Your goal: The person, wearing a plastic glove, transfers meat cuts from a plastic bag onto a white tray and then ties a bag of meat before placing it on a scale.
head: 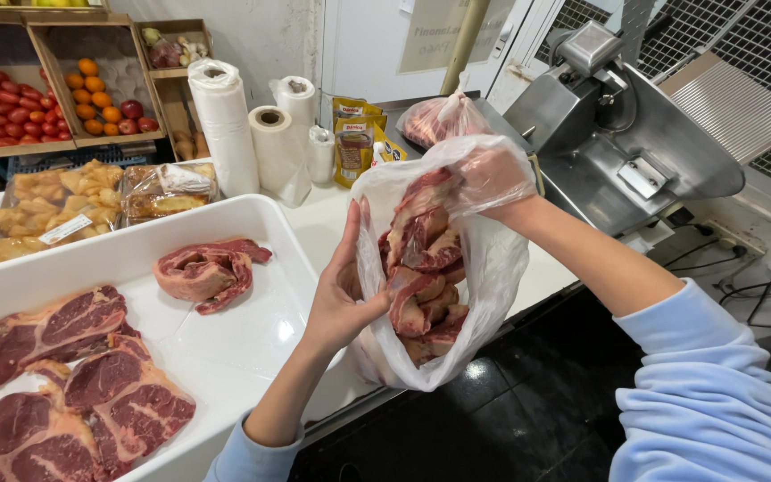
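A clear plastic bag (484, 295) hangs over the counter edge, filled with several raw red meat slices (421, 268). My left hand (341, 295) grips the bag's left side and holds it open from below. My right hand (493, 174), covered in thin plastic film, is at the bag's mouth, holding the top piece of meat inside the bag. Both arms wear light blue sleeves.
A white tray (234, 348) at left holds several raw steaks (73, 375) and a folded cut (207, 272). Plastic bag rolls (225, 125) stand behind it. A steel meat slicer (635, 134) sits at right, another bagged item (439, 120) beside it. Fruit crates (55, 89) line the back.
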